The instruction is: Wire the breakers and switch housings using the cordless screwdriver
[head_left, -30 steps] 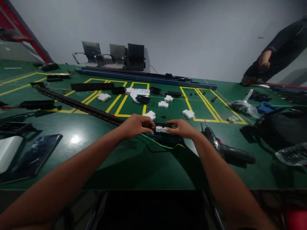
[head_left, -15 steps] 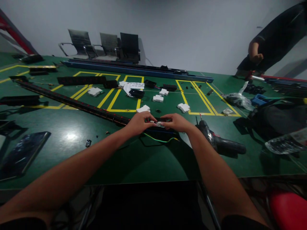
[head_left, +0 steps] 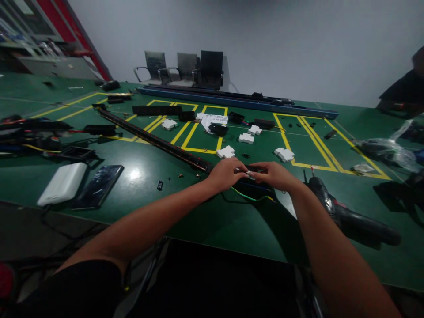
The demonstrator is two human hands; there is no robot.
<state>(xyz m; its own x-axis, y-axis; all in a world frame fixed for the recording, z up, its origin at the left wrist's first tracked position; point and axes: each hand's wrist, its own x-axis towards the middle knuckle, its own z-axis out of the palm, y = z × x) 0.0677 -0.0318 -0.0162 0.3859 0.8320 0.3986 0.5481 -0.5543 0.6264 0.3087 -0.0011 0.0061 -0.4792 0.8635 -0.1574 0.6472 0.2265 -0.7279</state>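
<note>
My left hand and my right hand meet over the near end of a long black rail. Fingertips of both are pinched on a small white connector, partly hidden by the fingers. Below them a green-and-yellow wire curves out from the rail end onto the table. Just beyond my left hand lies a white plastic block. A black power drill rests to the right of my right forearm, its bit pointing away from me.
More white blocks and black modules are scattered on the green table. Blue rails lie along the back. A white box and a dark glossy slab sit at left. A person stands at far right.
The view has swung left, so the table contents sit farther right in the picture and the white box has come in. Both hands keep pinching at the same rail end.
</note>
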